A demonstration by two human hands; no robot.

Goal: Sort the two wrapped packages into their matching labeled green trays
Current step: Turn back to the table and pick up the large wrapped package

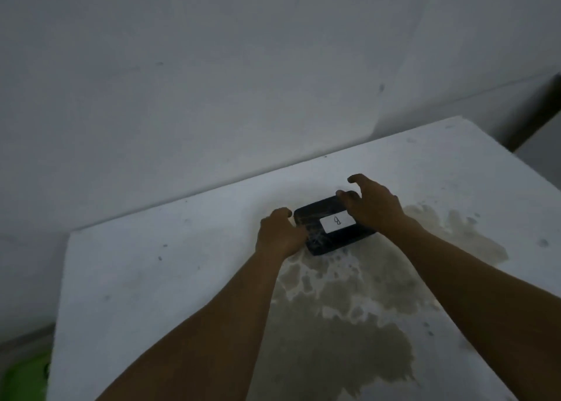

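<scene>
A flat black wrapped package lies on the white table, with a white label marked "B" on top, seen upside down. My left hand curls around the package's left end, fingers on its edge. My right hand covers its right end, thumb and fingers bent over the far corner. A small part of a green tray shows on the floor at the bottom left, below the table's left edge. No second package is visible.
A brownish stain spreads over the table's near right part. A plain grey wall rises just behind the table's far edge. A dark gap lies past the table's right corner.
</scene>
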